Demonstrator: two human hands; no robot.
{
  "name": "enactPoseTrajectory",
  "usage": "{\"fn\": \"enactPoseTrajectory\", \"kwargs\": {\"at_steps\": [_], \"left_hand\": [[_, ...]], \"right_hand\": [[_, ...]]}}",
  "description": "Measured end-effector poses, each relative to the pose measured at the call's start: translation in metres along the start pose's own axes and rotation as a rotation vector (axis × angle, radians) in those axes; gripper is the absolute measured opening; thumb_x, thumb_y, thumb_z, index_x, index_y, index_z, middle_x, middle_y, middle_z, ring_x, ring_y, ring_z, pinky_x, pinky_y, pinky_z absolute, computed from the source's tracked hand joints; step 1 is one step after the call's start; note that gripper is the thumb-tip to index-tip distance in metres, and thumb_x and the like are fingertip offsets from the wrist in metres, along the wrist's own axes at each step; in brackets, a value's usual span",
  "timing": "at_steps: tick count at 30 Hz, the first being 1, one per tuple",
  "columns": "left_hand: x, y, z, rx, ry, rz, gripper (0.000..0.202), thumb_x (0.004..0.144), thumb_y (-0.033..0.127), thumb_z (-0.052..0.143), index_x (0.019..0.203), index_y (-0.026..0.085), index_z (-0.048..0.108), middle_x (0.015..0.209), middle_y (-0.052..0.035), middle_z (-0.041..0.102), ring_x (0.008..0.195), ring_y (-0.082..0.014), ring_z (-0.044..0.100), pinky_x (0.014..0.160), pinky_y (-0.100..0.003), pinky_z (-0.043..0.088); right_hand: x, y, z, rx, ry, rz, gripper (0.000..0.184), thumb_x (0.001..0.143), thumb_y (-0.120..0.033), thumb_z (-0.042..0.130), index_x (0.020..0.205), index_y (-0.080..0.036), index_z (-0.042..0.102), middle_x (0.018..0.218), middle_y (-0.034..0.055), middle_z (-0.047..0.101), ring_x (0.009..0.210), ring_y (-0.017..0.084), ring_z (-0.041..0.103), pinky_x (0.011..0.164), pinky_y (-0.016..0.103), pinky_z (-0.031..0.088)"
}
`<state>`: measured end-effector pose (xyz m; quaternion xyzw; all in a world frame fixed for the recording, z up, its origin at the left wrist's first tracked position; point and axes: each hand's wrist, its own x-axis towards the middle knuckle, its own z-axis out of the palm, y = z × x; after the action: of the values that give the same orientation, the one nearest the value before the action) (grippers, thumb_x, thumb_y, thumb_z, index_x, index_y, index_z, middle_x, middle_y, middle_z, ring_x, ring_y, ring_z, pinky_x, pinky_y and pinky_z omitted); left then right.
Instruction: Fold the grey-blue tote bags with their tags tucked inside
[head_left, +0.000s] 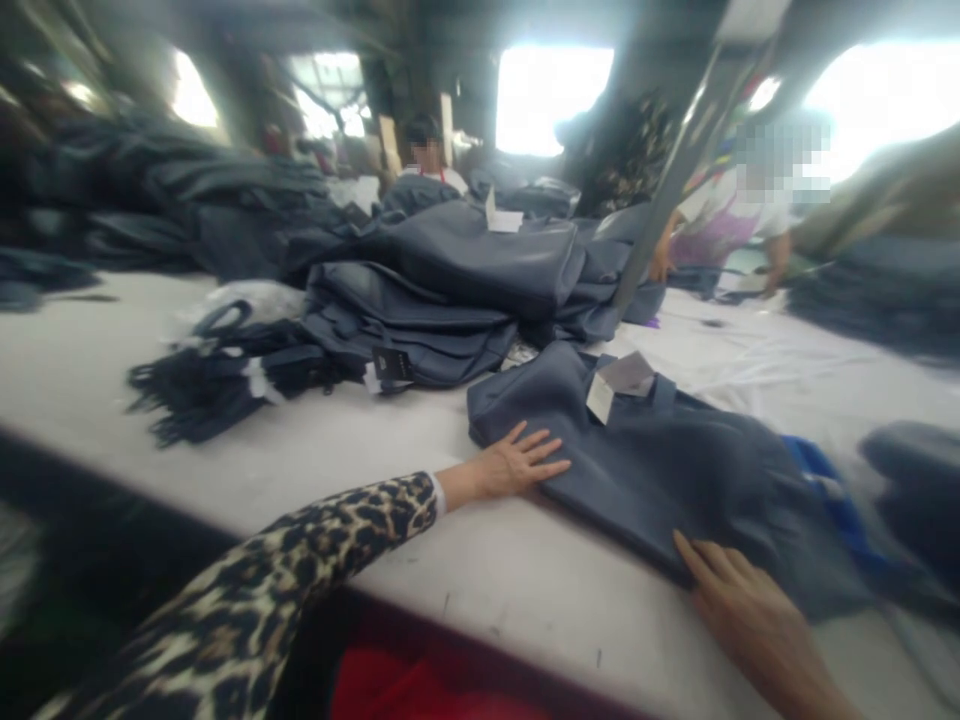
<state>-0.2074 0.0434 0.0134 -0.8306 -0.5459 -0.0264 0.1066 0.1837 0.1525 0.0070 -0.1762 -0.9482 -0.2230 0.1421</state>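
Note:
A dark blue-grey bag lies flat on the white table in front of me, with a paper tag near its top. My left hand, in a leopard-print sleeve, rests with fingers stretched out flat on the bag's near left edge. At the bag's near right corner, my right hand touches the edge with fingers extended. Neither hand grips anything.
A tall heap of similar dark bags covers the table's middle. A bundle of dark straps lies to the left. Blue fabric shows at the right. Two other people work at the far side. A slanted metal pole crosses the view.

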Motion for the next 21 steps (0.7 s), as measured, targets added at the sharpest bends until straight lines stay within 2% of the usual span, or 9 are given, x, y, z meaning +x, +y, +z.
{"fn": "enactPoseTrajectory", "kwargs": {"at_steps": [2,5,8,10,13,16,18,21], "left_hand": [[0.0,-0.004,0.011,-0.014,-0.015,-0.005,0.054,0.102,0.024,0.044,0.154,0.029,0.033,0.161,-0.0122,0.035,0.147,-0.0339,0.035,0.114,-0.063,0.03],[0.001,-0.009,0.015,-0.045,-0.019,0.009,0.061,0.098,0.034,0.052,0.155,0.028,0.03,0.161,-0.0127,0.034,0.148,-0.0341,0.032,0.115,-0.063,0.026],[0.003,-0.012,0.012,-0.07,-0.015,0.033,0.078,0.089,0.04,0.063,0.157,0.027,0.026,0.162,-0.0134,0.033,0.148,-0.0346,0.031,0.117,-0.062,0.024],[0.005,-0.011,0.011,-0.067,-0.006,0.028,0.082,0.086,0.035,0.066,0.156,0.024,0.026,0.161,-0.015,0.033,0.147,-0.0348,0.032,0.116,-0.061,0.026],[0.013,-0.005,0.011,-0.033,0.018,-0.012,0.063,0.092,0.02,0.055,0.152,0.018,0.035,0.157,-0.0184,0.039,0.143,-0.0354,0.038,0.113,-0.063,0.03],[0.022,0.002,0.006,0.011,0.045,-0.054,0.044,0.099,0.01,0.036,0.141,0.014,0.046,0.15,-0.0201,0.048,0.137,-0.0348,0.047,0.107,-0.063,0.037],[0.024,0.004,-0.006,0.034,0.059,-0.069,0.037,0.101,0.011,0.032,0.133,0.013,0.052,0.144,-0.0196,0.054,0.131,-0.0322,0.053,0.104,-0.058,0.042],[0.015,0.013,-0.038,0.054,0.083,-0.088,0.029,0.102,0.013,0.035,0.121,0.014,0.055,0.133,-0.0171,0.062,0.122,-0.0266,0.06,0.098,-0.046,0.05]], "right_hand": [[0.005,0.001,0.0,-0.029,-0.004,-0.047,0.04,0.094,-0.017,0.046,0.13,-0.007,0.058,0.105,0.0124,0.067,0.087,0.024,0.062,0.068,0.037,0.049],[0.008,0.0,0.003,-0.056,-0.041,-0.074,0.042,0.093,-0.024,0.051,0.129,-0.004,0.058,0.106,0.015,0.066,0.09,0.027,0.061,0.069,0.038,0.049],[0.013,-0.003,0.005,-0.087,-0.119,-0.071,0.043,0.085,-0.014,0.056,0.127,-0.004,0.06,0.103,0.0133,0.067,0.089,0.026,0.061,0.068,0.038,0.048],[0.019,-0.009,0.007,-0.147,-0.149,-0.044,0.04,0.081,-0.005,0.055,0.121,-0.004,0.063,0.098,0.0126,0.067,0.085,0.026,0.061,0.066,0.038,0.047],[0.03,-0.019,0.011,-0.224,-0.142,0.029,0.032,0.082,0.001,0.052,0.111,-0.003,0.066,0.09,0.0127,0.067,0.079,0.026,0.06,0.065,0.038,0.046],[0.041,-0.02,0.01,-0.219,-0.11,0.061,0.025,0.083,-0.001,0.055,0.103,-0.006,0.067,0.087,0.0107,0.066,0.078,0.024,0.06,0.066,0.036,0.045],[0.045,-0.011,-0.001,-0.197,-0.085,0.072,0.022,0.083,-0.003,0.056,0.101,-0.011,0.067,0.086,0.0079,0.066,0.08,0.023,0.061,0.068,0.034,0.046],[0.04,0.01,-0.035,-0.159,-0.039,0.072,0.025,0.086,-0.008,0.055,0.108,-0.014,0.064,0.093,0.0065,0.067,0.086,0.022,0.062,0.071,0.034,0.047]]}}
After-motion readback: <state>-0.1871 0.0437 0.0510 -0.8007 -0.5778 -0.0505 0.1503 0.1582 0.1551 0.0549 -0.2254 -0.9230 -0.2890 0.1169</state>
